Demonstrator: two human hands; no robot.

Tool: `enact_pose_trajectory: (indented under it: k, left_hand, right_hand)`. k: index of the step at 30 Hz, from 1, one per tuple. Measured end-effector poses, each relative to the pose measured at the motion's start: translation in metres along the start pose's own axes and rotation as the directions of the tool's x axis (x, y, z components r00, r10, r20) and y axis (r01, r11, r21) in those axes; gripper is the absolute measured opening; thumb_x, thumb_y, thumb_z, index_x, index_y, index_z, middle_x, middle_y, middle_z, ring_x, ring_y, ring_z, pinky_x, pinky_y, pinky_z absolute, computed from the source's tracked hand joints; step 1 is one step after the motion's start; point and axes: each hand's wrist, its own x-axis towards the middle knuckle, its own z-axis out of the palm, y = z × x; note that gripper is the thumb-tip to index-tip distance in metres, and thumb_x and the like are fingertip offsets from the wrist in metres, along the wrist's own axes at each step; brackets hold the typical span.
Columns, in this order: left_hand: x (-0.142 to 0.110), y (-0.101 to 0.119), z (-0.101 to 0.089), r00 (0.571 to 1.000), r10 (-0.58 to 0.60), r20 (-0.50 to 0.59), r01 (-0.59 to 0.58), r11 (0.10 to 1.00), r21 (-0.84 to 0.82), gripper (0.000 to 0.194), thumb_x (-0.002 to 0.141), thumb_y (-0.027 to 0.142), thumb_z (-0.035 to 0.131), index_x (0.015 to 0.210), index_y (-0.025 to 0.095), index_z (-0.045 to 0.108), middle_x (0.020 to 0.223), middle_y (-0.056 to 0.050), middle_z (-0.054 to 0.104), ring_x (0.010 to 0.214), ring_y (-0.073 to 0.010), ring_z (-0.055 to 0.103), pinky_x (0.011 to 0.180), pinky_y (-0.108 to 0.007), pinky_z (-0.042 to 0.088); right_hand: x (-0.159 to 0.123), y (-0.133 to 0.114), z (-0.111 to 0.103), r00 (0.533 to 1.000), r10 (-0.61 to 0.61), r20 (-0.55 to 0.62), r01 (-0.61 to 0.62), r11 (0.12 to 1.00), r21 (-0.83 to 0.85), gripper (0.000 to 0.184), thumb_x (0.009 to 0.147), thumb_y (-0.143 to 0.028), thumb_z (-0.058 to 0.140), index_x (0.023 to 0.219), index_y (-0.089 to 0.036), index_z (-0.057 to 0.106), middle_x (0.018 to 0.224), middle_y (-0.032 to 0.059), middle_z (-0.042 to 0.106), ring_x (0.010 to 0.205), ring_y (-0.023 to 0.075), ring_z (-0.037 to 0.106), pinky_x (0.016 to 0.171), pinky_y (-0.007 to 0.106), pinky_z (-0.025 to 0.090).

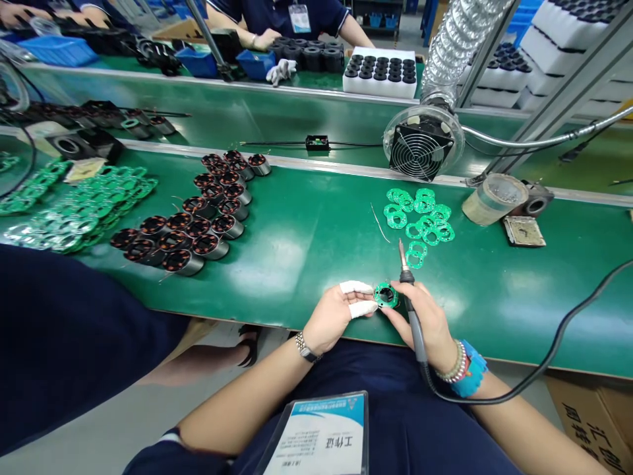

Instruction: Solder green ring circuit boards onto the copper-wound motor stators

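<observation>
My left hand (337, 313), with white covers on its thumb and a finger, grips the left edge of a round green circuit board (386, 295) that has a dark centre. Whether a stator sits beneath the board I cannot tell. A soldering iron (414, 323) rests in my right hand (431, 320), its tip pointing up and away from me. The thumb and a fingertip of that same hand touch the board's right side. Just beyond, loose ring-shaped green boards (416, 253) lie on the green bench, with a thin piece of wire (380, 222) beside them.
Wound stators (184, 262) stand in rows left of centre, with stacked green boards (74, 211) farther left. A fan (418, 150) hangs at the bench's back edge. At right are a tub (494, 198) and a small square pad (524, 231). The iron's cord (558, 340) crosses my right forearm.
</observation>
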Motion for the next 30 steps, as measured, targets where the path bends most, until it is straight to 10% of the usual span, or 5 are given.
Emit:
enact_pose_trajectory:
  k: [15, 30]
  left_hand:
    - [0.009, 0.019, 0.002, 0.986, -0.061, 0.153, 0.015, 0.959, 0.285, 0.016, 0.06, 0.024, 0.072, 0.064, 0.012, 0.063, 0.059, 0.002, 0.057, 0.052, -0.0069, 0.048, 0.051, -0.02, 0.041]
    - [-0.004, 0.011, -0.004, 0.991, -0.06, 0.117, 0.028, 0.965, 0.26, 0.019, 0.071, 0.029, 0.066, 0.072, 0.011, 0.058, 0.064, -0.003, 0.064, 0.058, -0.0112, 0.061, 0.063, -0.025, 0.05]
  right_hand:
    - [0.038, -0.008, -0.006, 0.984, -0.163, 0.065, 0.15, 0.973, 0.177, 0.025, 0.084, -0.007, 0.049, 0.105, -0.022, 0.053, 0.09, 0.0047, 0.058, 0.09, 0.0185, 0.052, 0.078, 0.033, 0.048]
    - [0.014, -0.022, -0.024, 0.993, 0.088, -0.08, -0.074, 0.984, 0.163, 0.02, 0.08, -0.007, 0.057, 0.097, -0.019, 0.056, 0.079, 0.0032, 0.057, 0.077, 0.0155, 0.055, 0.072, 0.029, 0.046]
